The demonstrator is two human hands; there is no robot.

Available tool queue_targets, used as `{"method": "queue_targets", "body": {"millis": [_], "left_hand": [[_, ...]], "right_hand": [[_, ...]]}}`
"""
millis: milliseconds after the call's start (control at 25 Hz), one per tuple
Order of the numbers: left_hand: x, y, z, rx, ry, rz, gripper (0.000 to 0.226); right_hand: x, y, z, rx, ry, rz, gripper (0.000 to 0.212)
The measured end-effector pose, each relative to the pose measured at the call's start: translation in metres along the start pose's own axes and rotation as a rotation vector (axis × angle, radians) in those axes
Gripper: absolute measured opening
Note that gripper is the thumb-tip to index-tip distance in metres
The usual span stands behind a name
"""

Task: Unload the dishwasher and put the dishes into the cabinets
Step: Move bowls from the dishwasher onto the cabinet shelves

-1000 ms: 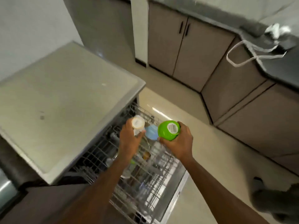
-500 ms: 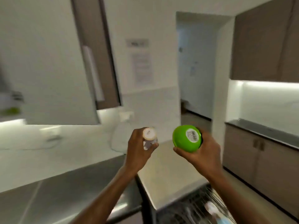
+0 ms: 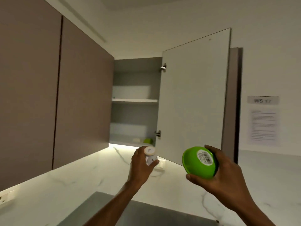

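Since half a second ago our view has swung up from the counter and doorway to the wall cabinet (image 3: 135, 101), and both hands have risen with it, keeping the grips they had over the dishwasher rack. The cabinet door (image 3: 193, 98) stands swung wide to the right, which leaves the opening free for both arms at once; we judge it was left so for repeated trips. Inside, the upper shelf (image 3: 134, 100) carries a pale, blurred shape we cannot identify, and on the bottom shelf sits a small green item (image 3: 147, 141) next to a pale one, so like things seem to be gathered low, within easy reach. Our right hand (image 3: 223, 175) cups the green bowl (image 3: 199, 162) from behind and beneath, fingers over its far rim and thumb under the near edge, its labelled base turned toward us; it is carried on its side, and we think it will need turning before it sits flat. Our left hand (image 3: 141, 165) wraps round a small white cup (image 3: 150, 156), base tilted toward us, just below the cabinet's lower edge. Both dishes are out of the dishwasher and in the air below the opening, not yet shelved. A printed notice (image 3: 263, 124) hangs on the wall to the right.
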State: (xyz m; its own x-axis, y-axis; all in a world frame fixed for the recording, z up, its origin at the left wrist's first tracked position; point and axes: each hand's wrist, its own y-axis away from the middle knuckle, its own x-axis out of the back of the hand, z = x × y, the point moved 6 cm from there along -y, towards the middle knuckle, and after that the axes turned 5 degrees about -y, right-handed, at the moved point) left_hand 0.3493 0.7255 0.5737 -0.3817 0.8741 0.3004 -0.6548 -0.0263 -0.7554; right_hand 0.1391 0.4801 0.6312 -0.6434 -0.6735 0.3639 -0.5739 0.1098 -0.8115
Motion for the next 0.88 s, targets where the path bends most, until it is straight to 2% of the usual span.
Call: {"method": "queue_targets", "body": {"millis": [200, 480, 720, 880], "left_hand": [[0.024, -0.08, -0.102, 0.067, -0.128, 0.084, 0.072], [-0.013, -0.246, -0.27, 0.175, -0.209, 0.094, 0.081], [-0.057, -0.331, -0.354, 0.27, -0.267, 0.021, 0.077], [-0.08, -0.35, -0.385, 0.262, -0.323, -0.017, 0.073]], "right_hand": [[-0.118, -0.084, 0.006, 0.031, -0.019, -0.097, 0.114], [-0.262, -0.221, 0.04, 0.065, -0.048, -0.1, 0.11], [-0.336, -0.324, 0.053, 0.073, -0.009, -0.093, 0.11], [-0.373, -0.419, 0.015, 0.195, 0.025, -0.096, 0.101]]}}
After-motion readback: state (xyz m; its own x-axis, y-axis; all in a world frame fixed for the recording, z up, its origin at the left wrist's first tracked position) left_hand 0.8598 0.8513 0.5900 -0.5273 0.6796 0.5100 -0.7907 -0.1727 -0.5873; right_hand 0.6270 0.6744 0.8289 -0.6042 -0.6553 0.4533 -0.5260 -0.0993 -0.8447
